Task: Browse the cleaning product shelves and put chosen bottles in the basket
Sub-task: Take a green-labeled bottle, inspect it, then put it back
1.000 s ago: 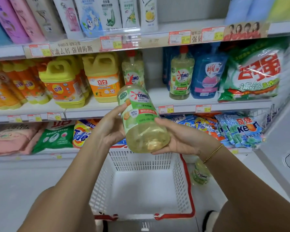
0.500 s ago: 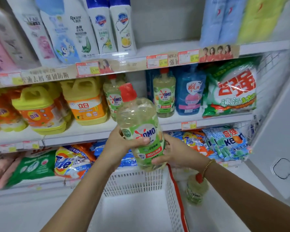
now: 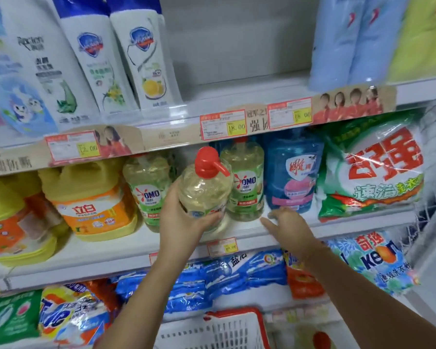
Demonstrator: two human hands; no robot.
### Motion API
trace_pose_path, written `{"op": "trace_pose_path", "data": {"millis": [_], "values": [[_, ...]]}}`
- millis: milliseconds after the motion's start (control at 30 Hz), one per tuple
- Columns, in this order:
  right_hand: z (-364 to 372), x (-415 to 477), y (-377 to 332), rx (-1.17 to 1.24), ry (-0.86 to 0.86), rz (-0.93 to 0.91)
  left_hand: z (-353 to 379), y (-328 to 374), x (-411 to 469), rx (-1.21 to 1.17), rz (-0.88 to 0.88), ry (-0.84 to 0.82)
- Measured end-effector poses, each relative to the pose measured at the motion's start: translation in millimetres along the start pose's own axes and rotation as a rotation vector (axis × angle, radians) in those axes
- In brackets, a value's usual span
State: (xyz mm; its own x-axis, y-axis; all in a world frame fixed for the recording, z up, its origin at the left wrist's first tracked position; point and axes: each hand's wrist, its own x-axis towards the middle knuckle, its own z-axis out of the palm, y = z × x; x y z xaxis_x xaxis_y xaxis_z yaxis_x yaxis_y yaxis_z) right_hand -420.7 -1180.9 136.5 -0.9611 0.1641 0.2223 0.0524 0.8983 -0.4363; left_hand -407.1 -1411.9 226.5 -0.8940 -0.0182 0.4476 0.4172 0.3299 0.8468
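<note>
My left hand (image 3: 180, 220) grips a clear OMO bottle of yellow-green liquid with a red pump cap (image 3: 204, 195), holding it upright at the front of the middle shelf (image 3: 106, 250). Two matching OMO bottles stand behind it, one to the left (image 3: 147, 190) and one to the right (image 3: 246, 182). My right hand (image 3: 283, 222) hovers flat over the shelf to the right of the held bottle, fingers straight, holding nothing. The white basket with a red rim (image 3: 212, 331) sits low at the bottom edge of the view.
Yellow-orange detergent jugs (image 3: 91, 205) fill the middle shelf's left. A blue refill bottle (image 3: 292, 177) and a green-white powder bag (image 3: 373, 170) stand right. Body-wash bottles (image 3: 141, 54) line the top shelf. Powder bags (image 3: 227, 275) lie on the lower shelf. Another OMO bottle (image 3: 315, 338) lies beside the basket.
The bottle has gone from over the basket up to the middle shelf. My right hand has let go of it and now hovers beside it; only my left hand holds it.
</note>
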Motion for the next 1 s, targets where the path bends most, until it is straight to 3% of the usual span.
{"op": "trace_pose_path", "data": {"millis": [133, 333, 467, 667, 900, 1000], "values": [[33.5, 4.2, 21.3, -0.119, 0.338, -0.179, 24.3, -31.6, 20.0, 0.101, -0.046, 0.106], [48.1, 9.2, 24.9, -0.151, 0.555, -0.264, 45.6, -47.0, 52.6, 0.132, -0.143, 0.237], [53.7, 12.7, 28.2, -0.151, 0.608, -0.301, 54.3, -61.1, 72.3, 0.075, -0.202, 0.241], [55.7, 17.1, 23.5, -0.122, 0.641, -0.252, 69.4, -85.8, 84.4, 0.085, -0.145, 0.203], [53.2, 14.4, 22.0, -0.098, 0.598, -0.227, 80.2, -86.8, 87.6, 0.233, -0.347, 0.237], [52.9, 13.8, 21.2, -0.104, 0.593, -0.223, 92.8, -83.1, 52.1, 0.381, -0.146, 0.184]]}}
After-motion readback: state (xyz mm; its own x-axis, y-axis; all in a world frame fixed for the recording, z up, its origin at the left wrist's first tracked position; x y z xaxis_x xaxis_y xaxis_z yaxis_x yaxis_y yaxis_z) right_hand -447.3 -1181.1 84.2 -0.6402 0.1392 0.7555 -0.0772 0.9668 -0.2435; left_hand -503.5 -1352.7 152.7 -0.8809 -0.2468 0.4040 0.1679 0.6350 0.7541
